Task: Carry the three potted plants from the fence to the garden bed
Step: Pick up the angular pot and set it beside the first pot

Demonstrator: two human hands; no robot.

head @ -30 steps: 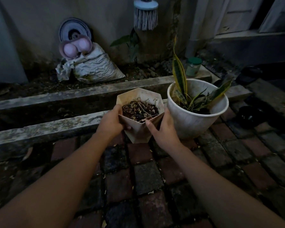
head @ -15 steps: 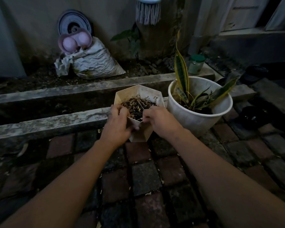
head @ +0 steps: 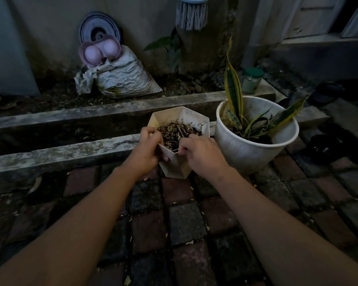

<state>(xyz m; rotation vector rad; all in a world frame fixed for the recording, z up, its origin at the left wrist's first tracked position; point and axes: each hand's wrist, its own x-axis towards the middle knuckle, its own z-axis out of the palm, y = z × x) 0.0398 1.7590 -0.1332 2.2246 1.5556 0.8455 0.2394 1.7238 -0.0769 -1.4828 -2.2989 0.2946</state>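
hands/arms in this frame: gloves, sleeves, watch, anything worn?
Nothing worn that shows. The left hand and right hand are bare, no gloves, and no ring can be made out in the dim light. Both forearms are bare from wrist to the frame's bottom edge: no sleeve, cuff, watch or band in view. Above that is out of frame, so any sleeve higher up can't be told.
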